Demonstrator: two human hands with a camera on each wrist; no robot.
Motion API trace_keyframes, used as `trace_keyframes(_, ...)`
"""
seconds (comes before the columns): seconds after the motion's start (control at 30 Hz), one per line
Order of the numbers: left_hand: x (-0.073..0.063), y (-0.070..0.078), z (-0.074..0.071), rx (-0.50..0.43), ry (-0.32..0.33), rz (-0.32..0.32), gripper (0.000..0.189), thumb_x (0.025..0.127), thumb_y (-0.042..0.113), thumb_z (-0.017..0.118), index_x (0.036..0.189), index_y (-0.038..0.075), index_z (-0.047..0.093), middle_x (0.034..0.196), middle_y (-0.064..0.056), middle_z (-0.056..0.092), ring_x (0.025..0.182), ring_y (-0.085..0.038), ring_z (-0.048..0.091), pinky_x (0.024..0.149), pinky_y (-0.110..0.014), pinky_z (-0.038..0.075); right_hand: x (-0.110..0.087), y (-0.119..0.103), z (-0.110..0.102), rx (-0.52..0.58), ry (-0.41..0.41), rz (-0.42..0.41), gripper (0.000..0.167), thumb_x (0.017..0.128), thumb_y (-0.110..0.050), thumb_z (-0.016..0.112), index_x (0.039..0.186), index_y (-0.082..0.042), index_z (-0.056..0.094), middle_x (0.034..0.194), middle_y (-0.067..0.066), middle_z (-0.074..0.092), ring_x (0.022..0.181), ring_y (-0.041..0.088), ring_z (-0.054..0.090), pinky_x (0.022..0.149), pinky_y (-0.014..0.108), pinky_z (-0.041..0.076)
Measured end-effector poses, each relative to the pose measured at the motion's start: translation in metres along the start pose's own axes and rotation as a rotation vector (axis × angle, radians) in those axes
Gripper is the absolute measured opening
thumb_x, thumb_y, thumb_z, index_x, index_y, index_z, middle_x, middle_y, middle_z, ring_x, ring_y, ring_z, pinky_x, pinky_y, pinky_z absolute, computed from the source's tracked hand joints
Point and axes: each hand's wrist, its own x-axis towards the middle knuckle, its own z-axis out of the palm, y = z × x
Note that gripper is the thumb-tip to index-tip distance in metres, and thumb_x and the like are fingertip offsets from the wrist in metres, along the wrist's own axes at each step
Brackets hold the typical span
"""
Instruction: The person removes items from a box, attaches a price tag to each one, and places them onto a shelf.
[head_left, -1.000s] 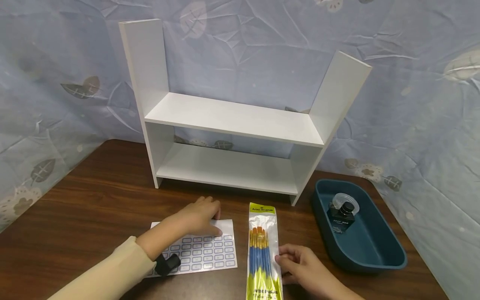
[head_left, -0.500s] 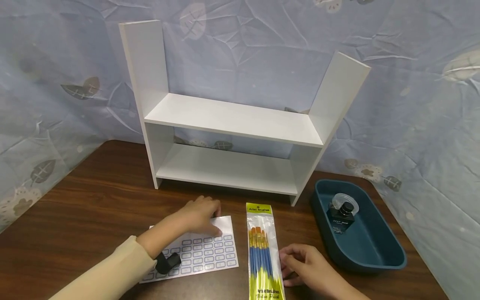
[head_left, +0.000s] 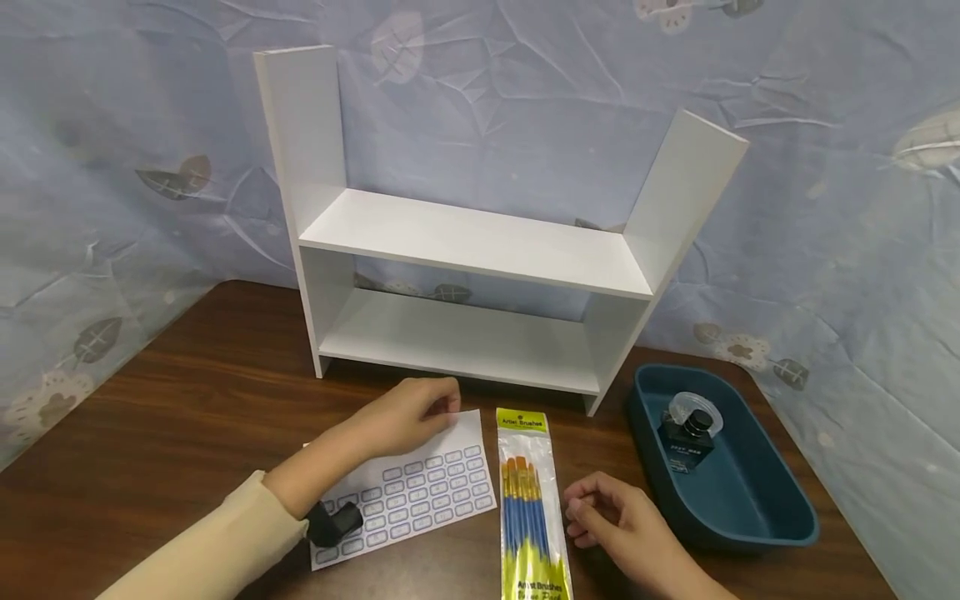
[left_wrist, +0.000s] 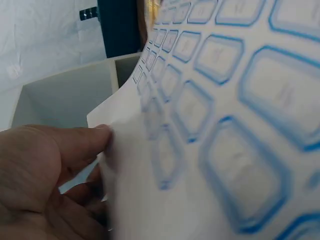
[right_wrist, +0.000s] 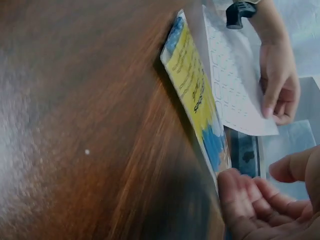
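Observation:
My left hand [head_left: 411, 417] pinches the upper edge of a white sheet of blue-framed labels [head_left: 427, 493], thumb on the printed face and fingers behind it. In the left wrist view the label sheet [left_wrist: 135, 195] bends up from this grip. To its right lies a clear pack of artist brushes [head_left: 528, 508] with blue handles, orange bristles and yellow-green printing. Just right of the pack, my right hand [head_left: 618, 525] rests with loosely curled fingers and holds nothing. Seen from the right wrist, its fingertips [right_wrist: 230, 182] overlap the end of the brush pack [right_wrist: 192, 90].
A white two-tier shelf [head_left: 457, 333] stands behind the hands, its right side slanting outward. At the right, a dark teal tray [head_left: 757, 500] holds a black bottle [head_left: 686, 437] and a clear round lid [head_left: 708, 407]. Everything stands on a brown wooden table [head_left: 187, 400] before a hanging patterned cloth.
My left hand has moved slightly up and right, drawing the label sheet along and turning it. My right hand has come away from the brush pack, shifting a little right.

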Motion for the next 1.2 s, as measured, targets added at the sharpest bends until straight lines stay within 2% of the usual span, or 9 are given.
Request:
trace_keyframes(0.13,0.0,0.007,0.0,-0.03,0.04,0.037,0.01,0.101,0.01,0.067,0.094,0.016,0.065,0.086,0.005,0.067,0.081,-0.007,0.058,0.074,-0.023,0.053,0.001,-0.004,0.006,-0.017,0.028,-0.066,0.028,0.102,-0.015,0.067,0.119,0.007,0.062,0.105,0.016,0.069,0.09,0.016,0.071,0.077,0.026,0.064)
trace_keyframes(0.33,0.001,0.021,-0.002,-0.031,0.122,0.069,0.006,0.101,0.012,0.068,0.098,0.018,0.069,0.087,0.007,0.069,0.078,-0.006,0.058,0.073,-0.024,0.053,0.004,-0.011,0.01,-0.061,0.078,-0.072,0.028,0.101,-0.02,0.07,0.119,0.001,0.064,0.108,0.014,0.07,0.092,0.017,0.071,0.08,0.025,0.064)
trace_keyframes(0.47,0.002,0.03,-0.004,-0.057,0.155,0.083,0.006,0.101,0.014,0.069,0.101,0.019,0.071,0.089,0.008,0.071,0.076,-0.005,0.058,0.073,-0.024,0.052,0.007,-0.019,0.013,-0.085,0.114,-0.108,0.03,0.1,-0.022,0.071,0.121,-0.001,0.064,0.113,0.015,0.071,0.096,0.016,0.071,0.084,0.024,0.064)
trace_keyframes(0.6,0.002,0.042,-0.003,-0.136,0.125,0.111,0.005,0.102,0.015,0.068,0.104,0.019,0.07,0.093,0.007,0.073,0.082,-0.003,0.062,0.079,-0.024,0.055,0.009,-0.025,0.017,-0.093,0.115,-0.175,0.034,0.102,-0.027,0.069,0.124,-0.002,0.063,0.119,0.013,0.072,0.101,0.011,0.069,0.088,0.019,0.06)
trace_keyframes(0.7,0.001,0.051,0.0,-0.184,0.088,0.131,0.004,0.103,0.017,0.066,0.106,0.018,0.069,0.092,0.007,0.071,0.082,-0.004,0.061,0.076,-0.023,0.054,0.01,-0.029,0.019,-0.054,0.061,-0.231,0.036,0.104,-0.025,0.066,0.129,0.001,0.061,0.121,0.015,0.071,0.103,0.008,0.067,0.089,0.019,0.059)
trace_keyframes(0.77,0.0,0.056,0.001,-0.208,0.064,0.137,0.005,0.104,0.018,0.065,0.108,0.018,0.068,0.088,0.007,0.068,0.078,-0.005,0.058,0.071,-0.022,0.052,0.01,-0.032,0.02,0.003,0.003,-0.229,0.036,0.104,-0.022,0.065,0.13,0.003,0.059,0.121,0.019,0.07,0.1,0.008,0.068,0.088,0.02,0.059)
trace_keyframes(0.87,0.0,0.063,0.003,-0.243,0.03,0.139,0.005,0.105,0.019,0.064,0.109,0.018,0.067,0.083,0.006,0.064,0.073,-0.005,0.055,0.065,-0.02,0.048,0.011,-0.035,0.019,0.1,-0.077,-0.188,0.037,0.105,-0.02,0.064,0.13,0.007,0.058,0.119,0.022,0.072,0.095,0.009,0.07,0.085,0.021,0.06)
trace_keyframes(0.97,0.0,0.066,0.003,-0.267,0.01,0.138,0.006,0.104,0.019,0.064,0.11,0.017,0.066,0.08,0.006,0.061,0.068,-0.004,0.052,0.061,-0.019,0.046,0.011,-0.038,0.018,0.163,-0.101,-0.13,0.037,0.105,-0.022,0.064,0.127,0.008,0.06,0.116,0.02,0.075,0.092,0.013,0.073,0.082,0.023,0.061)
trace_keyframes(1.2,-0.001,0.061,-0.003,-0.29,0.007,0.132,0.01,0.101,0.02,0.071,0.108,0.014,0.067,0.078,0.004,0.064,0.065,-0.001,0.052,0.059,-0.018,0.045,0.009,-0.04,0.015,0.171,-0.02,-0.066,0.035,0.103,-0.025,0.068,0.122,0.004,0.063,0.112,0.013,0.078,0.092,0.018,0.075,0.083,0.026,0.063)
